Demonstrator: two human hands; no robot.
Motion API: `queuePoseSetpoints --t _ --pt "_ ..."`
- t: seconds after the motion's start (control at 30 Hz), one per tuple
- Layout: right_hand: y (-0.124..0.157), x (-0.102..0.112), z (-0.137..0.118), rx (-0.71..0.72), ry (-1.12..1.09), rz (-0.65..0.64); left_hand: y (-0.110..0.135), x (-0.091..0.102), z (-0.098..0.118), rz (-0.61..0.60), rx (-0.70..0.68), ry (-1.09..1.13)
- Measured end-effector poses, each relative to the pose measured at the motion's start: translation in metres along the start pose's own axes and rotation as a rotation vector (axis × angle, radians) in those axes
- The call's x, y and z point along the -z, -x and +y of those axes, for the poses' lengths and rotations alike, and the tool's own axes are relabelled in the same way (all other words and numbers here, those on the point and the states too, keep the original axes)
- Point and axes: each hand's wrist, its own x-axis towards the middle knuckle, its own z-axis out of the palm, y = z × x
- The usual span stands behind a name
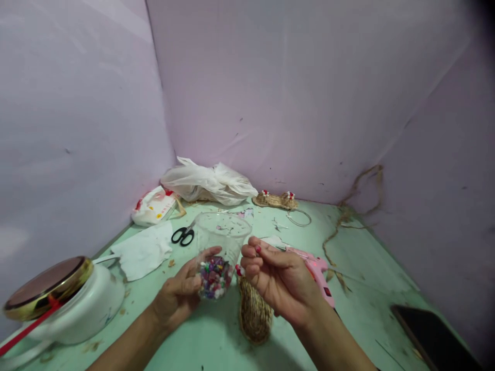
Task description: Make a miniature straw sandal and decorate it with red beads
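Note:
My left hand (181,286) is wrapped round a clear plastic cup (222,234), which leans slightly. Mixed beads (215,277) in purple, red, green and white fill its lower part. Just right of the cup's rim, my right hand (278,275) pinches a small red bead (258,249) between thumb and fingers. Below that hand lies a woven, sole-shaped straw piece (255,312) with red and white beads at its far end, partly hidden by the hand. Behind my right wrist a pink glue gun (317,265) rests on the table.
Black-handled scissors (183,236) and a white cloth (145,252) lie left. A white pot (85,309) with a gold-rimmed lid stands front left. Behind are a plastic bag (209,183), a beaded straw piece (274,200) and a wire ring (299,218). Twine (342,219) and a phone-like dark slab (431,335) sit right.

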Motion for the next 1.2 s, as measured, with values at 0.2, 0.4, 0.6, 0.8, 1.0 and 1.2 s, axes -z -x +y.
queuePoseSetpoints --t 0.2,0.4,0.6,0.8,1.0,1.2 --pt "0.013 0.016 -0.008 0.020 -0.030 0.018 -0.049 0.012 0.013 0.352 -0.356 -0.547" --pt "0.034 0.033 -0.002 0.055 -0.057 0.082 -0.115 0.031 0.020 0.610 -0.523 -0.801" --pt "0.040 0.034 0.006 0.055 -0.086 0.096 -0.128 0.019 0.017 0.740 -0.555 -0.971" --pt "0.045 0.039 0.016 0.076 -0.157 0.120 -0.051 -0.031 -0.014 0.627 -0.407 -0.750" --pt "0.052 0.042 0.035 0.077 -0.028 0.255 0.011 -0.059 -0.057 0.125 0.296 -0.157" --pt "0.065 0.056 0.048 0.193 0.354 0.559 0.012 -0.041 -0.064 0.234 0.314 -0.147"
